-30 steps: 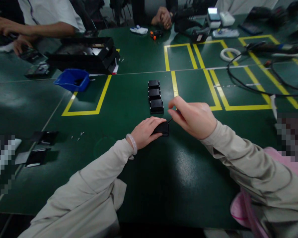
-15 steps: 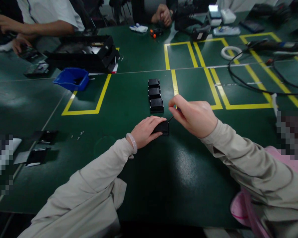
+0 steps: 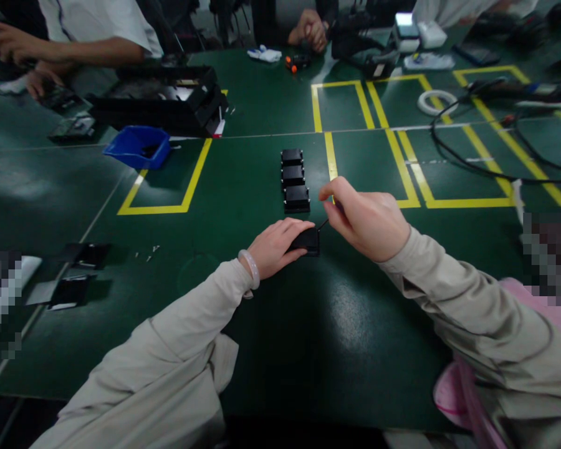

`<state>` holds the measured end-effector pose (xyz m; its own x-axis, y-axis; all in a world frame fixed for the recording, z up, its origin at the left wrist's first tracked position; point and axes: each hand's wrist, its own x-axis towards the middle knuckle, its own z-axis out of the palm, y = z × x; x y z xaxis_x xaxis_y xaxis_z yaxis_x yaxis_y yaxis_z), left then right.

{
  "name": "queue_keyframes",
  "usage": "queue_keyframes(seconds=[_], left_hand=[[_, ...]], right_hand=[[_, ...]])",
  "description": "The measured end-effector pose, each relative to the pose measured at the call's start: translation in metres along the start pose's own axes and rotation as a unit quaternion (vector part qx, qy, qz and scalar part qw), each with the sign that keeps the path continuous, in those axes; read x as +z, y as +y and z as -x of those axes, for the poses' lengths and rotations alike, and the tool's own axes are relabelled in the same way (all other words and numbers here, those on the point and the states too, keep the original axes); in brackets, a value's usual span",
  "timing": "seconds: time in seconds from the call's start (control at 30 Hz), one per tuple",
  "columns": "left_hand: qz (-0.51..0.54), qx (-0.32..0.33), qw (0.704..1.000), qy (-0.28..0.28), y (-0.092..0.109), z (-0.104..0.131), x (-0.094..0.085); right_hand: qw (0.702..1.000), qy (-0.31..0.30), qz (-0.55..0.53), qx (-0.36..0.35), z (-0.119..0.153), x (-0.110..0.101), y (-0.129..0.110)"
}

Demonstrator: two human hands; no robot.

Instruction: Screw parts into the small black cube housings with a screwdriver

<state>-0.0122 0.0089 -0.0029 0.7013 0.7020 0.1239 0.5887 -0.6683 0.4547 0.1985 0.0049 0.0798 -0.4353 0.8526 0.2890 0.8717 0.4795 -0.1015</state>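
Observation:
My left hand [image 3: 279,249] is closed over a small black block [image 3: 310,239], pressing it to the green table from the left; the fingers cover much of its top. In my right hand [image 3: 367,218] is a thin dark screwdriver [image 3: 323,225], pinched between thumb and fingers, its handle mostly hidden. The shaft slants down to the block's right end. Just beyond, three similar black blocks [image 3: 294,176] stand in a column, with small shiny screws at their sides. Several loose screws [image 3: 152,251] lie left of my left hand.
Flat black parts [image 3: 72,290] lie at the left. A blue bin [image 3: 138,148] stands before a black tray [image 3: 156,100]. Yellow tape [image 3: 383,134] marks rectangles. Right are a white tape roll [image 3: 437,102] and a black cable [image 3: 449,153]. Across the table are other people's hands [image 3: 311,31].
The view has shifted very slightly. Both my hands keep their places on the block and the screwdriver, with no other clear movement.

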Motion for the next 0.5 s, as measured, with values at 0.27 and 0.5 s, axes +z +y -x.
queue_keyframes(seconds=[0.27, 0.5], left_hand=[[-0.006, 0.003, 1.000, 0.005, -0.0003, 0.0001, 0.0001], [-0.009, 0.001, 1.000, 0.008, 0.0002, -0.0003, -0.0002]], right_hand=[[1.000, 0.006, 0.001, -0.017, 0.0008, 0.0001, 0.0007], [1.000, 0.021, 0.002, -0.014, 0.0009, 0.0011, 0.0003]])
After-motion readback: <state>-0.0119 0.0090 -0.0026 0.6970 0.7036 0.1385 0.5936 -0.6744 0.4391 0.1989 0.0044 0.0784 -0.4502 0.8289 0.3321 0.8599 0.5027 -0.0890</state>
